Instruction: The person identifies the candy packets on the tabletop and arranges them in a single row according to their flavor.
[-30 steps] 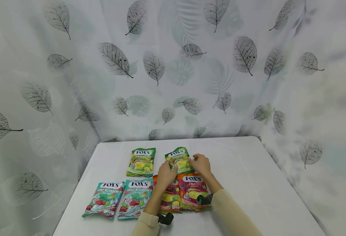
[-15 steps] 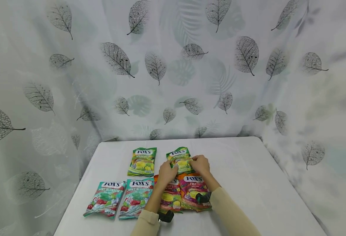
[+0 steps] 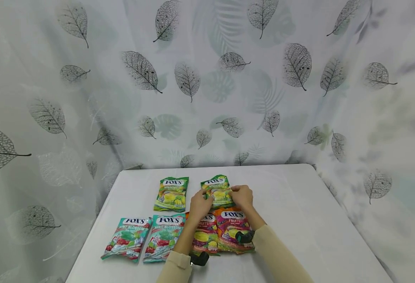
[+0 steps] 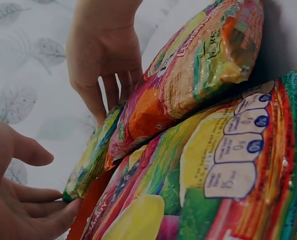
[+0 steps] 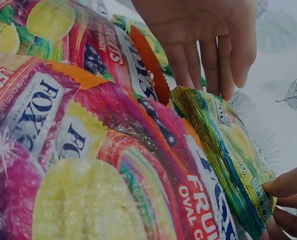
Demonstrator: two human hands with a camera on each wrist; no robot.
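Note:
A green Fox's Spring Tea candy bag [image 3: 219,192] lies at the back of the table, between my two hands. My left hand [image 3: 199,206] touches its left edge with extended fingers, the thumb apart from them in the left wrist view. My right hand [image 3: 242,197] rests against its right edge, and in the right wrist view its fingertips [image 5: 283,186] touch the bag's side. Just in front lie two orange and purple Fox's Fruits bags, the right one [image 3: 233,228] and the left one [image 3: 205,236], partly covered by my left forearm.
Another green Spring Tea bag [image 3: 171,194] lies at the back left. Two teal Mint Blossom bags, one [image 3: 127,237] beside the other [image 3: 165,237], lie at the front left. The white table [image 3: 299,220] meets a leaf-patterned curtain [image 3: 207,110] behind it.
The green bag between my hands has shifted slightly backward and sits a little straighter. Both hands have stayed at its sides. The head view has shifted slightly.

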